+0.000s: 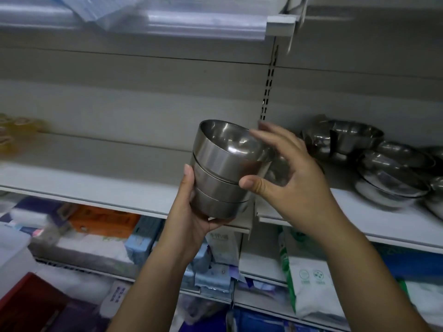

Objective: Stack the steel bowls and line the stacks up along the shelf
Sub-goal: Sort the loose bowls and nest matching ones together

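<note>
Right now a stack of 3 steel bowls (219, 178) is up in the air, just below the slotted upright (268, 87) of the shelf back and a bit left of it. It's in front of the grey shelf (96, 188) edge, not resting on it. Bowls are nested, rims up, and the stack is tilted so its mouth leans toward the upright's right side.

Left hand (191, 212) grips the stack from below-left of the upright: palm under the bottom bowl, thumb up along the near-left wall, fingertips curled under the base. Right hand (294, 168) sits just right of the upright's foot, spread wide w/ fingers fairly straight, reaching over the top bowl's far rim. Its thumb tip is by the seam btw top & middle bowl; can't tell if it actually touches metal.

Loose steel bowls (383, 173) lie in a jumble on the shelf well right of the upright, some tipped, some nested, edges blurred. Far left of the upright, a blurred yellowish item (14, 133) sits against the back panel.

Next tier down from the upright: orange box (103, 219) to the left, white-and-green bag (309, 283) to the right, other packs too blurred to name. Above-left of the upright runs the top shelf's front rail (143, 20).
</note>
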The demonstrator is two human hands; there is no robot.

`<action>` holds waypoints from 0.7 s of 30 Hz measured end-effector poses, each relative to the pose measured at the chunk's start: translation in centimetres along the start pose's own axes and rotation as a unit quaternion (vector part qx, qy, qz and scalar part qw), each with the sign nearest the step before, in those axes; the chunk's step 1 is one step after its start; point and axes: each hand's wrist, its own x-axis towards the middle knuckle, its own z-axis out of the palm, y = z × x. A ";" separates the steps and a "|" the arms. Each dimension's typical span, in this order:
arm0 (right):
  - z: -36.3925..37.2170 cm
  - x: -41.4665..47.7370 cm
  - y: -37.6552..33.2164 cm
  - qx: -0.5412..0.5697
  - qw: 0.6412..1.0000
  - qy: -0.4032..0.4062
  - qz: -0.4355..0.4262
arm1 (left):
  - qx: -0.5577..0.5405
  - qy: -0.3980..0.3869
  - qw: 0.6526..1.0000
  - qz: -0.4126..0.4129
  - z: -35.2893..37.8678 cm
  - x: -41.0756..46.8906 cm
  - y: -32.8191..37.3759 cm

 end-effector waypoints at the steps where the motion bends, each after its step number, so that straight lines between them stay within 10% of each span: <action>1: 0.0 -1.0 0.0 0.019 0.999 0.021 0.021 | -0.003 0.004 1.000 0.002 0.4 -0.5 -0.1; 11: -5.0 -8.1 0.5 0.219 0.961 0.071 0.151 | 0.037 -0.048 0.998 -0.019 7.1 -6.0 -3.9; 21: -11.6 -14.7 2.2 0.190 0.963 0.062 0.181 | 0.014 -0.039 0.997 -0.069 12.6 -10.3 -9.9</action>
